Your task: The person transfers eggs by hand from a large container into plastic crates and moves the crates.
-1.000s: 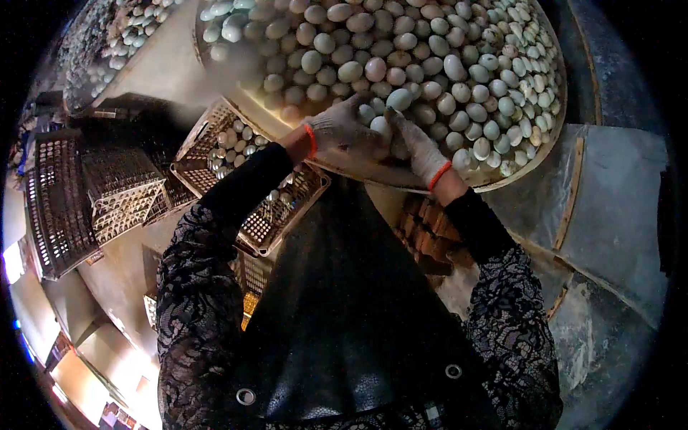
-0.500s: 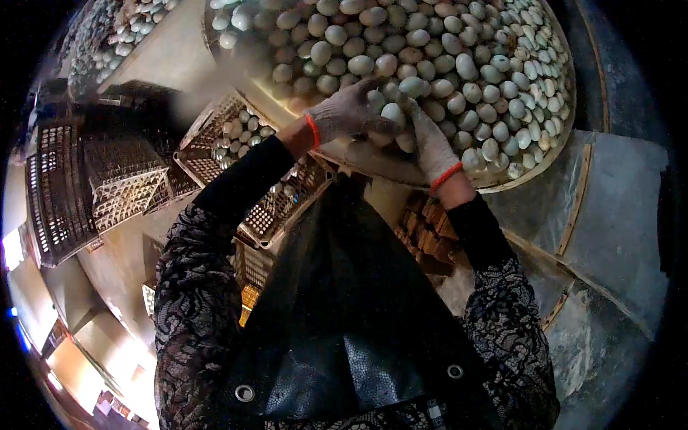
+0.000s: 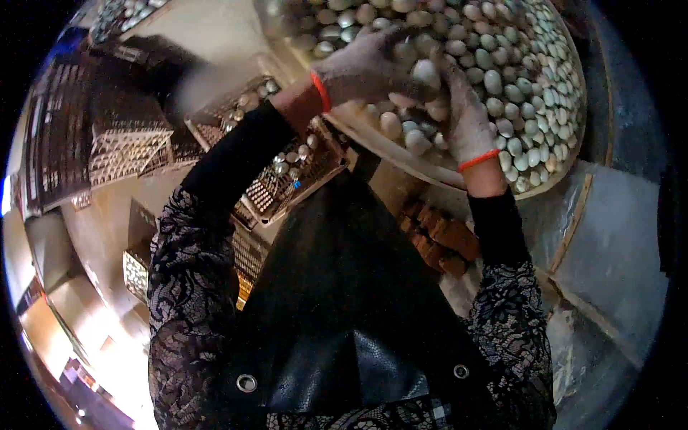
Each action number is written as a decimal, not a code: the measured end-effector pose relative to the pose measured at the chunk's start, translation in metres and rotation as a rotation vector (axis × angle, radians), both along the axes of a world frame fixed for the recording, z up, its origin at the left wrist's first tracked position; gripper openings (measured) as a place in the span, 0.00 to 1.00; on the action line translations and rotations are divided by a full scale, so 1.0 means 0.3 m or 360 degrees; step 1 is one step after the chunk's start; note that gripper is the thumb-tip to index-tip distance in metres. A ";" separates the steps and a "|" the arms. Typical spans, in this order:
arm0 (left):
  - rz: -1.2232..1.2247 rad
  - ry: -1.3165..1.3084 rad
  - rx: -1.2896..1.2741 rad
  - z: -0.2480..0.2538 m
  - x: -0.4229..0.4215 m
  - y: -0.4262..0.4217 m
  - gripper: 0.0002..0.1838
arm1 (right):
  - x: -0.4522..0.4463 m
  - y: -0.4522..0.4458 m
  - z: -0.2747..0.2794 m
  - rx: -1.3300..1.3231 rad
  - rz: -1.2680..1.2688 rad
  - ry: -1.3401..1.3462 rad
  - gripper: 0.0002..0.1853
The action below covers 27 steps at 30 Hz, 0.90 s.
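Pale eggs (image 3: 512, 93) fill a big round, light-rimmed container (image 3: 401, 166) at the top of the head view. Over its near side, my two gloved hands face each other with several eggs (image 3: 426, 73) cupped between them. My left hand (image 3: 369, 70) curls round these eggs from the left, its fingers blurred by motion. From the right, my right hand (image 3: 467, 118) closes against the same eggs, fingers pointing up. Both gloves are whitish, with orange cuffs. Some loose eggs (image 3: 417, 142) lie just below the hands, inside the rim.
A plastic crate (image 3: 269, 208) holding some eggs stands left of the container, partly behind my left arm. More crates (image 3: 129, 154) are stacked farther left. Reddish bricks (image 3: 448, 240) lie below the container. Another heap of eggs (image 3: 118, 18) shows at top left.
The view has shifted, and both hands appear farther right. They remain together around eggs, lifted slightly toward the camera. More of the crate at left and the bricks shows.
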<state>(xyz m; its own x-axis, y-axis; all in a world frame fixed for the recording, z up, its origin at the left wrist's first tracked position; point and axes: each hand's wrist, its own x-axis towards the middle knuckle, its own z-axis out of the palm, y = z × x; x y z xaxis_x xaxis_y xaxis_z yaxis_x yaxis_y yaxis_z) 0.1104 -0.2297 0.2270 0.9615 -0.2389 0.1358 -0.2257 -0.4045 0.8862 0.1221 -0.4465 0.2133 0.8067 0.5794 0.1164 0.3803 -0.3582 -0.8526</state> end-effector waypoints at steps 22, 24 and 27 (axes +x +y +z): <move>0.1027 0.0933 -0.0629 -0.946 -0.544 0.847 0.48 | -0.191 1.096 -1.048 -0.0188 0.0700 0.1625 0.28; 0.1080 0.0789 -0.0346 -1.034 -0.521 0.854 0.49 | -0.176 1.126 -1.063 -0.0445 0.0534 0.1600 0.29; 0.1261 0.1073 -0.0418 -1.089 -0.508 0.865 0.41 | -0.147 1.181 -1.221 -0.0600 0.0580 0.1280 0.39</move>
